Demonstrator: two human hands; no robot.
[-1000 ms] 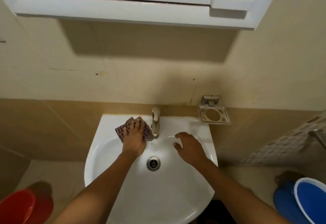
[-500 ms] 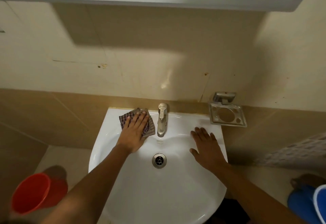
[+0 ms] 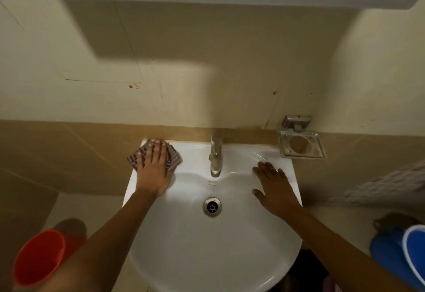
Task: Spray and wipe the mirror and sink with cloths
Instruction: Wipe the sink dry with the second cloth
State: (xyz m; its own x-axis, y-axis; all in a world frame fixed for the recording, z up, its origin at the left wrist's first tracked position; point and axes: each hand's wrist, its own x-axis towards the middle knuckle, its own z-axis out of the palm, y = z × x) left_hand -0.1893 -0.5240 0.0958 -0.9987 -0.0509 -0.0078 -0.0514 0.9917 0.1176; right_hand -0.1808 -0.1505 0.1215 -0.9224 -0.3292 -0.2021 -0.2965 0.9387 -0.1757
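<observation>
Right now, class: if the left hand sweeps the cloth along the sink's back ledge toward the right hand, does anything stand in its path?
Yes. The tap rises from the ledge of the sink, between the cloth under the left hand and the right hand.

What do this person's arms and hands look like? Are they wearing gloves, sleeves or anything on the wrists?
Both arms are bare right up to the bottom edge of the picture: no sleeves show. The left hand and the right hand wear no gloves, and no watch, bracelet or ring can be made out on either. The nails look short and unpainted, though the picture is too soft to be sure.
</observation>
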